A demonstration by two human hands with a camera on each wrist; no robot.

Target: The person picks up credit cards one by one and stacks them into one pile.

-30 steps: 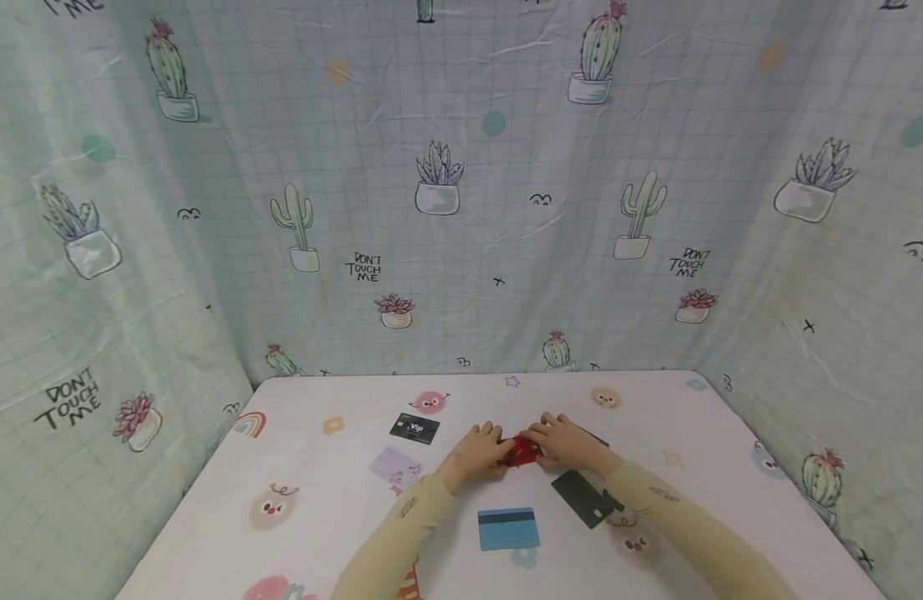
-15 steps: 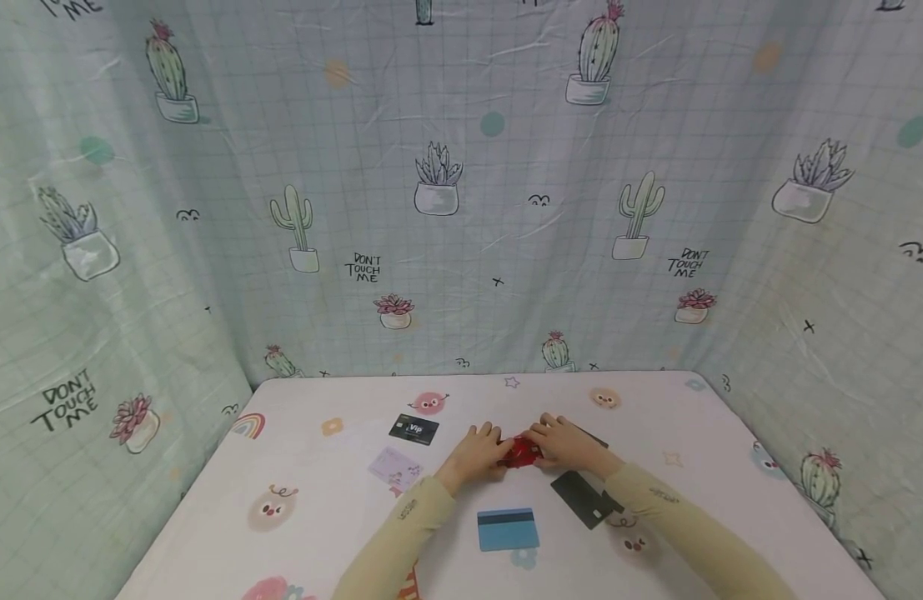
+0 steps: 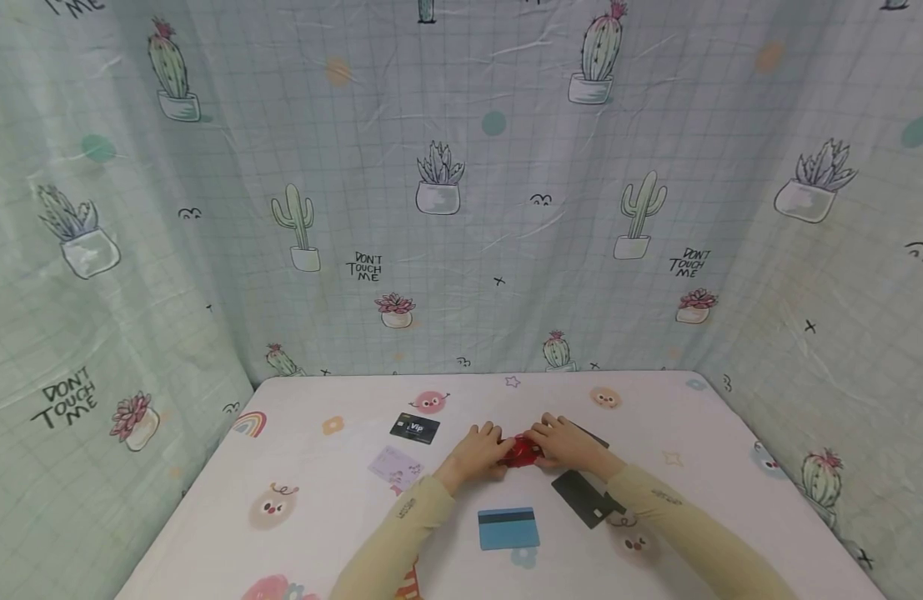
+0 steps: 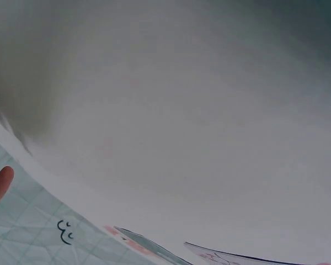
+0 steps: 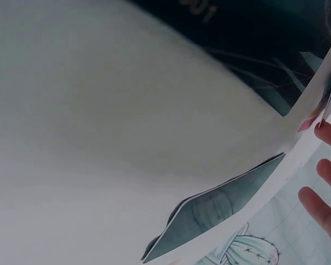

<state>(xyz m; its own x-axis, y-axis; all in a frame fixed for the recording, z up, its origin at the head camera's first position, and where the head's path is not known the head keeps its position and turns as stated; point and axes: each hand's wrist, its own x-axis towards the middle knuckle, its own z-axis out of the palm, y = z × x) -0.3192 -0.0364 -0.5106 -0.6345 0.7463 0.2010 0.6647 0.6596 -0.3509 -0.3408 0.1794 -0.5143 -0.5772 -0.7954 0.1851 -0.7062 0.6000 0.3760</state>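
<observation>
In the head view, my left hand [image 3: 476, 452] and right hand [image 3: 562, 442] meet over the middle of the table. Between them they pinch a small, glossy red thing [image 3: 521, 452], thumbs and fingers at its two sides. Much of it is covered by the fingers, and I cannot tell its kind. A dark card [image 3: 596, 437] peeks out behind the right hand. Below that hand lies a dark green-black card [image 3: 581, 498]. The right wrist view catches the right hand's fingers [image 5: 318, 207] at the edge; the left wrist view catches a left fingertip [image 4: 1, 185].
A blue card with a dark stripe [image 3: 509, 529] lies nearest the front. To the left are a black "Vip" card [image 3: 414, 428] and a pale purple card [image 3: 396, 467]. A patterned cloth [image 3: 461, 250] hangs behind the printed white tabletop [image 3: 333, 483].
My right hand has shifted very slightly to the right, and a little more of the red thing shows. The cards lie as before.
</observation>
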